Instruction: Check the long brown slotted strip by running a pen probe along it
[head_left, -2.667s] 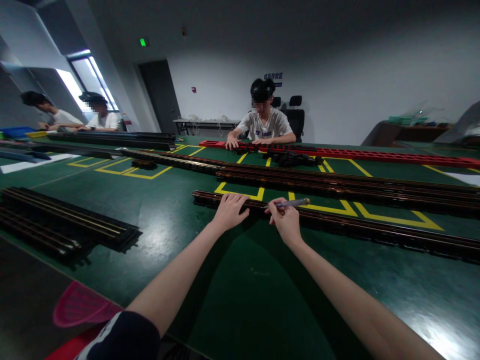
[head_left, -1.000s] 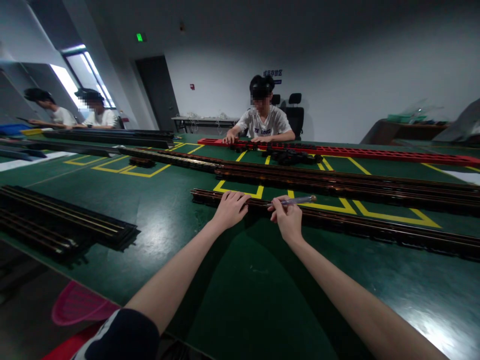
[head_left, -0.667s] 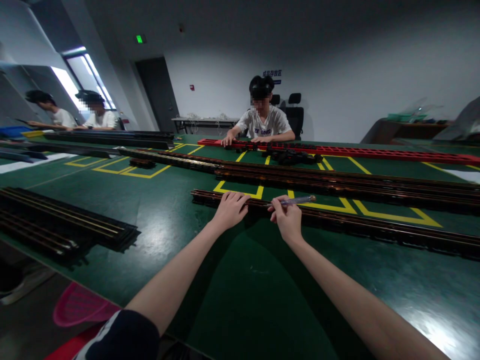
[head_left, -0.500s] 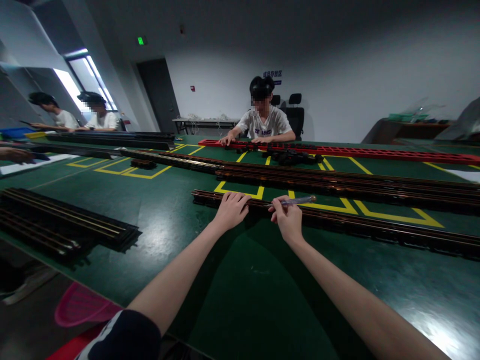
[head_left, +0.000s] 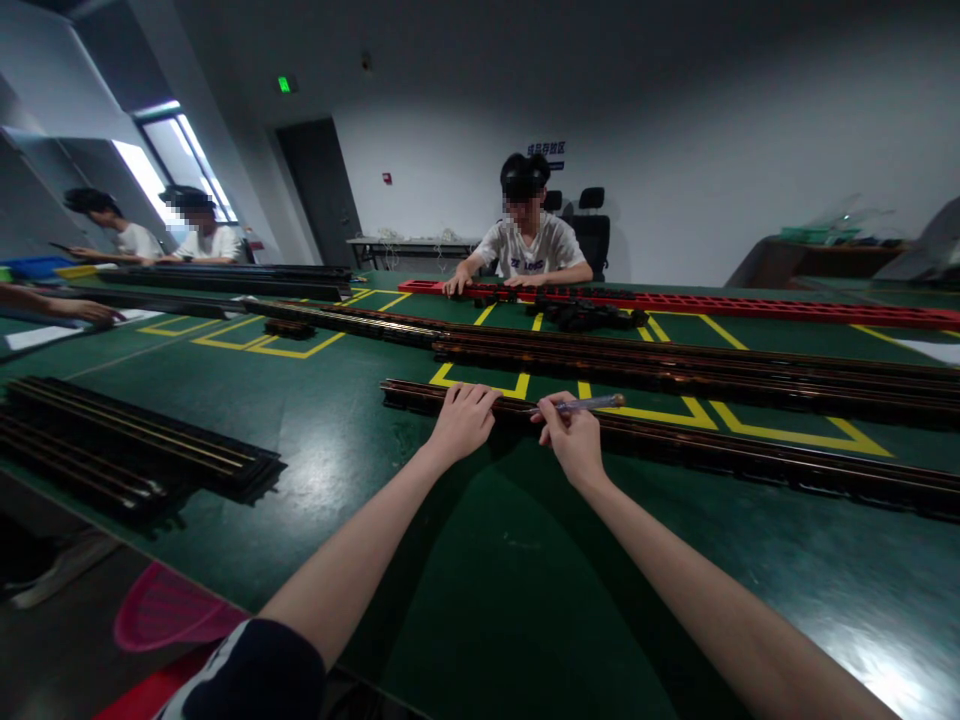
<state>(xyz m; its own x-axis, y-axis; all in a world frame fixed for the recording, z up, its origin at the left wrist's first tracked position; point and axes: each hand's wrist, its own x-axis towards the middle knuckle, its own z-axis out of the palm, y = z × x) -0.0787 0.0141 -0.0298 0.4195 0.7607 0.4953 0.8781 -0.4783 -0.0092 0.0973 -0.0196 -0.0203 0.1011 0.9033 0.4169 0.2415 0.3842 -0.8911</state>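
Observation:
A long, dark rail (head_left: 712,450) with thin copper-coloured lines runs across the green table in front of me. Near its left end, my left hand (head_left: 466,420) lies over it, fingers curled together across the top and gripping it. My right hand (head_left: 571,436) pinches a clear-barrelled pen (head_left: 596,403) just to the right. The pen's back end points right, and its tip side reaches the rail between my hands; the tip itself is too small to make out.
Beyond lies a bundle of similar rails (head_left: 675,365). More dark strips (head_left: 135,440) are at the left. Across the table a person (head_left: 529,235) touches a long red rack (head_left: 720,303) beside black parts (head_left: 585,314). Another person's hand (head_left: 94,312) is at far left. A pink basket (head_left: 169,612) stands below the edge.
My right hand and the pen have shifted slightly left along the rail. My left hand stays in place. The other person's hand at far left has moved right.

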